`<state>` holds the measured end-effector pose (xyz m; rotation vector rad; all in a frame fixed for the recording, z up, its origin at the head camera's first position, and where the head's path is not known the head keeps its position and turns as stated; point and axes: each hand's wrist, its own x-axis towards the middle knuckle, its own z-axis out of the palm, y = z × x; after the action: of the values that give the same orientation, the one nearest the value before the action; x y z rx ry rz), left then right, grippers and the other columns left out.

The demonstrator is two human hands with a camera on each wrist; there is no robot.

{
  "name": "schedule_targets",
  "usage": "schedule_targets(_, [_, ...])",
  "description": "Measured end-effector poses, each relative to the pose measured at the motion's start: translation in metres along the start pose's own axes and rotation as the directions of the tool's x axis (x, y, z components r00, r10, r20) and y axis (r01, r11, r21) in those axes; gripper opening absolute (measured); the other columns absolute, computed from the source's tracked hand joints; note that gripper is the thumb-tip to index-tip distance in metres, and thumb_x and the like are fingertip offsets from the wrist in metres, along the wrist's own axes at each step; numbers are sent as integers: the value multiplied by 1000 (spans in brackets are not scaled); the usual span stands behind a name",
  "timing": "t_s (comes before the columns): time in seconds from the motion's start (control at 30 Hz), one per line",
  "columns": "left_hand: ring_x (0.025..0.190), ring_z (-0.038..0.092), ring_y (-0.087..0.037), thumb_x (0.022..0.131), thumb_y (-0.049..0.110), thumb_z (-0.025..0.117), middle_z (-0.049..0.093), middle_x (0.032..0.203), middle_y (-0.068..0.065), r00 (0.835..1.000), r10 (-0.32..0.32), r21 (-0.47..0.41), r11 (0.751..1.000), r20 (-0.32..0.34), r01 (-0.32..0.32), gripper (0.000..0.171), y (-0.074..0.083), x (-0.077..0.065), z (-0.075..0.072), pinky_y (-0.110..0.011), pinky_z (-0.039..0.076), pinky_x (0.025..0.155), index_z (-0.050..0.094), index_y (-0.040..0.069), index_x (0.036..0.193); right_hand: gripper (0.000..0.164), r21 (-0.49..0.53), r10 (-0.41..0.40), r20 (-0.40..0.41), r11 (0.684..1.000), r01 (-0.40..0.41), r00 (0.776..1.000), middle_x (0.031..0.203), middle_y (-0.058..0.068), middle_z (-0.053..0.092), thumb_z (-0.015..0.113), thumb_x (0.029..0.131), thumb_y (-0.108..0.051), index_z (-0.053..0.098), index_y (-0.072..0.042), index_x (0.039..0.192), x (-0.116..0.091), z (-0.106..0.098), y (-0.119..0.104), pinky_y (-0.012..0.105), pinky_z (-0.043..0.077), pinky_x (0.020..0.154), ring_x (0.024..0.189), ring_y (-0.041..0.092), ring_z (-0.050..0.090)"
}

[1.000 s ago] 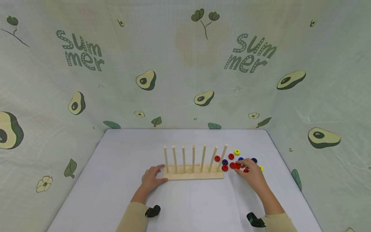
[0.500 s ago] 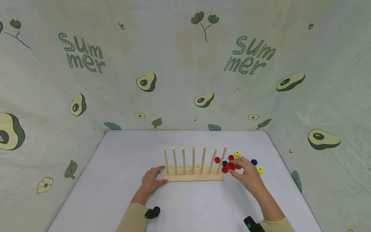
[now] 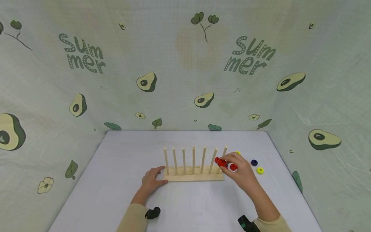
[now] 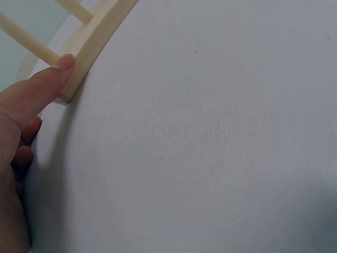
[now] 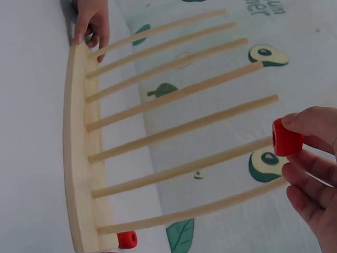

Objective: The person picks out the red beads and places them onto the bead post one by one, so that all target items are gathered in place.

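A wooden peg rack [image 3: 194, 178] with a row of several upright pegs stands mid-table. My left hand [image 3: 151, 181] holds its left end, thumb at the front and index finger at the back. In the left wrist view that thumb [image 4: 50, 79] lies on the end of the base. My right hand [image 3: 242, 172] pinches a red bead [image 5: 287, 138] between thumb and fingers, near the rack's right end. In the right wrist view the bead is at the tip of the second peg [image 5: 184, 171] from that end; whether the peg enters its hole I cannot tell.
Loose beads lie right of the rack: a red bead [image 3: 233, 167], a blue bead [image 3: 254, 162], a yellow bead [image 3: 260, 170] and others partly hidden by my right hand. Another red bead [image 5: 127, 239] lies behind the base. A patterned curtain [image 3: 174, 64] hangs behind the white table [image 3: 130, 145].
My right hand has picked a red bead from the loose ones and carried it left and up to the pegs at the right end. The left hand stays on the rack.
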<state>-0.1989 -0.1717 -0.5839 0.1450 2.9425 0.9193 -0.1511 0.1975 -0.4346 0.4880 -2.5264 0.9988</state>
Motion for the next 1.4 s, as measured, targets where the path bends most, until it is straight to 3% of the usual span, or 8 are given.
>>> schedule_targets(0.17, [85, 42, -17, 76, 40, 82, 52, 102, 4, 1000, -5, -2, 1000, 2, 5, 67, -1, 0, 1, -36, 32, 68, 57, 20, 135, 35, 7, -105, -39, 994, 105, 994, 102, -5, 63, 86, 71, -2, 73, -10, 102, 8, 4, -8, 33, 54, 79, 97, 16, 61])
schedule_targets(0.47, [87, 43, -18, 77, 40, 81, 53, 103, 3, 1000, -1, -11, 1000, -1, 1, 67, -1, 0, 1, -37, 32, 69, 56, 20, 135, 34, 121, -167, -90, 977, 177, 982, 104, -4, 63, 83, 74, 1, 73, -7, 105, 24, 10, -21, 16, 47, 83, 96, 15, 61])
schedule_targets(0.97, [88, 44, -19, 77, 39, 81, 54, 103, 3, 1000, 5, -4, 1000, -6, -5, 66, -1, 1, 1, -38, 33, 70, 56, 19, 135, 33, 192, -200, -122, 956, 221, 972, 106, -4, 62, 80, 77, 2, 72, -7, 107, 47, 18, -36, 14, 45, 84, 98, 15, 59])
schedule_targets(1.4, [91, 48, -22, 76, 39, 82, 56, 104, 0, 999, 25, 7, 1000, -27, -25, 65, -2, 0, 3, -41, 36, 72, 57, 20, 133, 33, 224, -163, -111, 957, 184, 980, 107, -2, 62, 80, 77, 2, 72, -5, 108, 55, 33, -42, 24, 51, 81, 100, 15, 59])
